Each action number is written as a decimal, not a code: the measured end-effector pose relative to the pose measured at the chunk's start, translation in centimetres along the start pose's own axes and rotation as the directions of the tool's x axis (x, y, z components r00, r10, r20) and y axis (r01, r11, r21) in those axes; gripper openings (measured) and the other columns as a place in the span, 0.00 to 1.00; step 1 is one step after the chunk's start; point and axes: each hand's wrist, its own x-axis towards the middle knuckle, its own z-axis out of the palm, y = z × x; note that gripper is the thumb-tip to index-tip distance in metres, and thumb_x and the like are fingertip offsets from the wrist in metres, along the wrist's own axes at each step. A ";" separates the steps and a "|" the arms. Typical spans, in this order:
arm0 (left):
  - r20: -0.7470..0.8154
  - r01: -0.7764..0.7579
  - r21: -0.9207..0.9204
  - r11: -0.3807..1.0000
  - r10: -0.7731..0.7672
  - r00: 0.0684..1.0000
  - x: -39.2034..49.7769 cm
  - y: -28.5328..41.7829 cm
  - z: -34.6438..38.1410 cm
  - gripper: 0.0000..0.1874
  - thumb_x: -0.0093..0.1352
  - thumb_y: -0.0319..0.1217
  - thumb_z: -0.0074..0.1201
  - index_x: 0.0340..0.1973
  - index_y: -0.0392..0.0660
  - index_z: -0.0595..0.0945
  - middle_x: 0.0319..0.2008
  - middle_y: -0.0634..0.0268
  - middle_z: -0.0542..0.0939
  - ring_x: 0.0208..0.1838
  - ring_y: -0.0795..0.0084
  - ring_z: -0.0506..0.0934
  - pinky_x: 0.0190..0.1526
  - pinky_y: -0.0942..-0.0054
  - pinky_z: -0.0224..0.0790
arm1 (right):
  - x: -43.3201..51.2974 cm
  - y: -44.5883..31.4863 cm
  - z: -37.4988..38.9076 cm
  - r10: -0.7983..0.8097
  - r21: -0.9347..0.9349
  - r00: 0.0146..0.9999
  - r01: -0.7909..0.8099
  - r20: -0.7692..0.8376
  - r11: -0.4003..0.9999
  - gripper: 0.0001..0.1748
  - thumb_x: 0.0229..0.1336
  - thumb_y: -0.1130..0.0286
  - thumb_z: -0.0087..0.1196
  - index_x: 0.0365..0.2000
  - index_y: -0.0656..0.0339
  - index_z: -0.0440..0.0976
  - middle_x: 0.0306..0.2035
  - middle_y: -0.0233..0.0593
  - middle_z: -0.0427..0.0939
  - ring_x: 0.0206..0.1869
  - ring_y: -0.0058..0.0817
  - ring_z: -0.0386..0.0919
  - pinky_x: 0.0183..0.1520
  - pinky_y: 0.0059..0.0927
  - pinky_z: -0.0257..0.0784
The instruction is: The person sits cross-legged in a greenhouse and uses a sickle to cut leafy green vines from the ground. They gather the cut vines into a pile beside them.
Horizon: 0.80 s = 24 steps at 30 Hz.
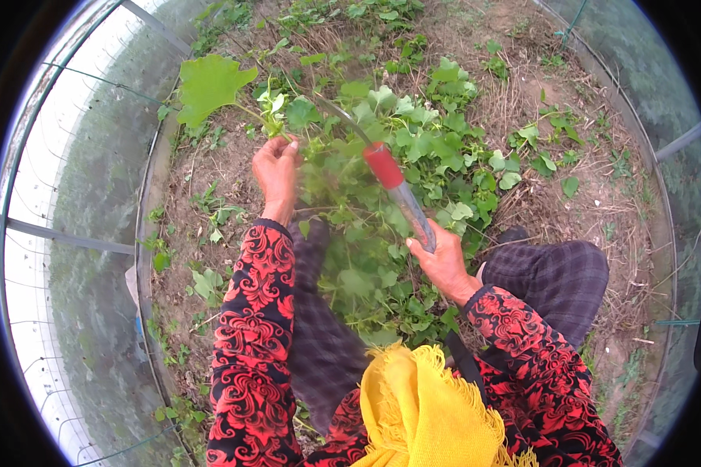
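Note:
Between thumb and fingers, my left hand [277, 169] pinches the stem of a leafy vine shoot [271, 119]. One broad, bright green leaf [213, 87] spreads from it to the upper left. My right hand [442, 260] grips the lower end of a sickle handle [400, 192], grey with a red collar. From the collar, the curved sickle blade [347, 119] points up and left over the foliage, apart from my left hand. Green vines [426, 140] with lobed leaves cover the ground between my legs; part of this patch is blurred.
Dry stalks and bare soil [607, 227] lie to the right, with scattered weeds. A plaid-trousered knee [566, 280] is bent at the right. Translucent sheeting [99, 292] on a metal frame bounds the left side. A yellow fringed scarf [426, 408] hangs at the bottom.

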 end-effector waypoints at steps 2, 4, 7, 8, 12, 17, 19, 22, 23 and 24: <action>-0.016 0.003 -0.018 1.000 -0.003 1.000 0.0 0.2 0.2 0.06 0.65 0.23 0.54 0.37 0.36 0.82 0.28 0.65 0.81 0.26 0.79 0.76 0.30 0.80 0.70 | -0.2 -0.1 0.2 -0.033 0.036 0.993 0.029 0.111 0.999 0.16 0.50 0.68 0.58 0.38 0.67 0.73 0.29 0.55 0.78 0.32 0.51 0.77 0.37 0.40 0.72; -0.040 -0.004 -0.058 0.998 0.002 0.999 0.1 0.4 0.2 0.06 0.66 0.23 0.53 0.38 0.35 0.81 0.26 0.67 0.79 0.24 0.79 0.75 0.27 0.81 0.67 | -0.2 0.7 -0.1 0.129 -0.133 0.976 -0.107 0.175 0.985 0.15 0.49 0.68 0.58 0.37 0.66 0.73 0.29 0.55 0.78 0.32 0.51 0.77 0.37 0.40 0.71; -0.067 -0.022 -0.075 0.997 0.017 0.998 0.1 0.7 -0.2 0.06 0.66 0.23 0.53 0.38 0.36 0.81 0.26 0.67 0.79 0.24 0.79 0.75 0.27 0.81 0.67 | -0.2 2.3 -0.2 0.170 -0.130 0.979 -0.155 0.110 0.979 0.14 0.48 0.69 0.57 0.35 0.66 0.74 0.29 0.56 0.78 0.33 0.51 0.78 0.38 0.42 0.71; -0.051 -0.003 -0.083 0.997 -0.001 0.999 0.0 0.6 -0.2 0.06 0.67 0.23 0.53 0.38 0.37 0.82 0.27 0.68 0.79 0.24 0.80 0.74 0.29 0.81 0.67 | -0.2 2.8 -0.3 0.172 -0.128 0.983 -0.162 0.071 0.978 0.14 0.48 0.69 0.57 0.35 0.66 0.75 0.29 0.56 0.78 0.33 0.51 0.78 0.38 0.42 0.72; 0.018 -0.071 -0.136 0.988 0.074 0.997 0.1 0.3 -0.4 0.06 0.67 0.23 0.52 0.37 0.40 0.82 0.28 0.69 0.79 0.30 0.81 0.74 0.34 0.81 0.67 | 0.5 3.0 -0.6 0.149 -0.124 0.989 -0.150 -0.018 0.981 0.17 0.49 0.67 0.58 0.38 0.67 0.74 0.30 0.57 0.78 0.35 0.48 0.79 0.39 0.40 0.73; 0.070 -0.154 -0.170 0.973 0.168 0.983 0.7 0.5 -0.8 0.06 0.68 0.21 0.49 0.37 0.39 0.80 0.30 0.69 0.79 0.33 0.81 0.74 0.39 0.81 0.65 | 1.0 1.1 -0.8 0.093 -0.062 0.994 -0.096 -0.051 0.994 0.20 0.51 0.66 0.59 0.41 0.69 0.73 0.32 0.57 0.78 0.36 0.48 0.79 0.39 0.39 0.73; 0.042 -0.129 -0.179 0.975 0.139 0.989 0.8 0.6 -1.0 0.06 0.68 0.21 0.48 0.37 0.39 0.80 0.30 0.69 0.79 0.33 0.80 0.74 0.39 0.81 0.65 | 0.8 0.6 -1.0 0.064 -0.061 0.997 -0.067 -0.049 0.996 0.20 0.51 0.66 0.59 0.41 0.69 0.73 0.32 0.57 0.78 0.36 0.47 0.80 0.40 0.38 0.73; 0.013 -0.193 -0.236 0.952 0.201 0.979 0.7 0.6 -1.0 0.07 0.69 0.21 0.47 0.38 0.37 0.80 0.29 0.69 0.77 0.31 0.80 0.72 0.37 0.81 0.65 | 0.6 0.2 -1.0 0.025 -0.039 0.998 -0.027 -0.059 0.999 0.20 0.51 0.66 0.59 0.42 0.68 0.73 0.32 0.57 0.78 0.36 0.46 0.80 0.40 0.37 0.73; 0.054 -0.189 -0.239 0.953 0.207 0.977 0.8 0.6 -1.0 0.07 0.69 0.21 0.47 0.38 0.37 0.80 0.28 0.69 0.77 0.30 0.80 0.72 0.37 0.80 0.65 | 0.5 0.2 -1.0 0.019 -0.033 0.998 -0.022 -0.067 0.999 0.20 0.51 0.66 0.59 0.43 0.68 0.73 0.32 0.57 0.78 0.36 0.46 0.80 0.40 0.36 0.73; 0.052 -0.189 -0.188 0.964 0.202 0.978 0.8 0.6 -1.1 0.08 0.69 0.22 0.47 0.40 0.36 0.80 0.27 0.70 0.76 0.29 0.81 0.71 0.36 0.80 0.66 | 0.5 0.1 -1.0 0.013 -0.019 0.998 -0.015 -0.066 1.000 0.20 0.51 0.67 0.59 0.43 0.68 0.73 0.31 0.57 0.78 0.35 0.45 0.80 0.40 0.36 0.73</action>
